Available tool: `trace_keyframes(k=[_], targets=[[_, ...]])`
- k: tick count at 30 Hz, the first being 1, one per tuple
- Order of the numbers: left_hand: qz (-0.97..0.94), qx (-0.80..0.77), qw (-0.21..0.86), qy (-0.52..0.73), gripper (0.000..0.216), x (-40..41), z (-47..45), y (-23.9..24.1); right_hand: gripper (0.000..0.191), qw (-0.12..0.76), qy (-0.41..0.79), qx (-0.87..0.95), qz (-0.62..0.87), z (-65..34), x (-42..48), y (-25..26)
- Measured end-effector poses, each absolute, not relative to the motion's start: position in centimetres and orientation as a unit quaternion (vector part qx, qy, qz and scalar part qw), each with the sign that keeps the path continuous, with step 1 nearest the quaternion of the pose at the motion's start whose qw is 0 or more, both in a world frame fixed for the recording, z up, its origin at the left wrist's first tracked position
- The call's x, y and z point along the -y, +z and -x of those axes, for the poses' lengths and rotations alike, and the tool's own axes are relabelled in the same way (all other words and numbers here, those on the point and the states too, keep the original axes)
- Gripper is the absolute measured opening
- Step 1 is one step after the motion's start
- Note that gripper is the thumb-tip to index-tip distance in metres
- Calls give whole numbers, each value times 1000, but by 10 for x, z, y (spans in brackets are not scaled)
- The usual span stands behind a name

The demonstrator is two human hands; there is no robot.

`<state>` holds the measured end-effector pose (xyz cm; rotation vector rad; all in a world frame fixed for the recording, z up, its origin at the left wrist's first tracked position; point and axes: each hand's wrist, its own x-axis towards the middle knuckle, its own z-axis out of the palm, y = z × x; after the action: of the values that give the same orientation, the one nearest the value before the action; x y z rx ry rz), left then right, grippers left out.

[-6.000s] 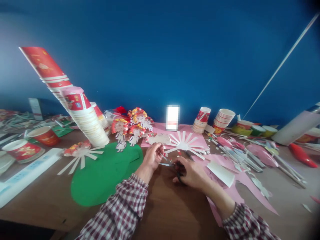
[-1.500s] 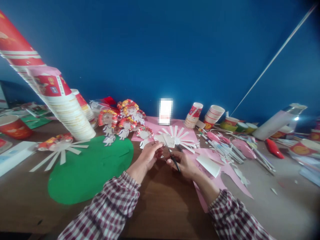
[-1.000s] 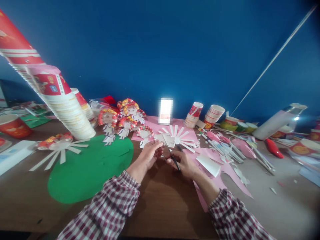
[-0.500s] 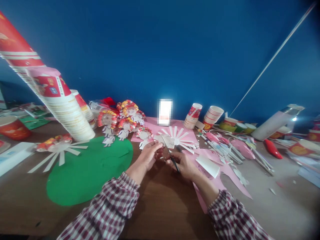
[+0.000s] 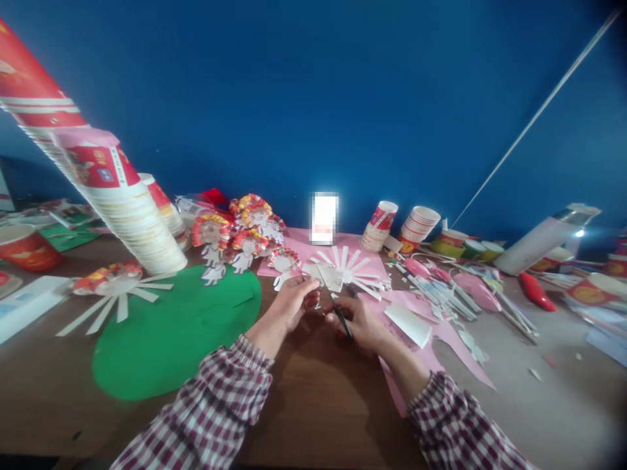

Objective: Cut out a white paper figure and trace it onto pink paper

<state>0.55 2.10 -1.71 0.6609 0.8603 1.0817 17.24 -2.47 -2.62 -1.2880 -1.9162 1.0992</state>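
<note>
My left hand (image 5: 292,305) is closed, its thumb and fingers pinching a small piece of white paper (image 5: 334,279). Dark-handled scissors (image 5: 343,321) are gripped in my right hand (image 5: 365,324). Their blades point up and left, at the paper close to my left fingertips. Just behind the paper lies a white cut-out with fanned strips (image 5: 350,260) on a pink sheet (image 5: 294,243). To the left are several paper figures with red and yellow curled rims (image 5: 247,245).
A green paper oval (image 5: 166,339) lies left, below a leaning stack of paper cups (image 5: 147,228). A bright upright phone-like screen (image 5: 324,219) stands by the blue wall. More cup stacks (image 5: 418,227), pens (image 5: 443,294), paper scraps and a red object (image 5: 536,292) are on the right.
</note>
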Motion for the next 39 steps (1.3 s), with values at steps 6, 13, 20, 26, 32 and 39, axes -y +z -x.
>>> trace_keyframes(k=[6, 13, 20, 26, 32, 39], targets=[[-295, -389, 725, 485, 17, -21, -6, -16, 36, 299, 421, 714, 474, -171, 25, -25], [-282, -394, 728, 486, 17, -21, -6, -17, 37, 299, 424, 714, 470, -172, 26, -21], [-284, -394, 729, 482, 17, -21, -6, -16, 39, 296, 424, 713, 473, -171, 25, -20], [-285, -390, 730, 484, 14, -21, -5, -18, 37, 296, 424, 713, 474, -172, 25, -21], [-279, -399, 729, 480, 12, -22, -6, -17, 33, 300, 426, 717, 464, -173, 25, -19], [-277, -405, 730, 476, 12, -21, -5, -16, 33, 287, 420, 714, 481, -173, 25, -19]])
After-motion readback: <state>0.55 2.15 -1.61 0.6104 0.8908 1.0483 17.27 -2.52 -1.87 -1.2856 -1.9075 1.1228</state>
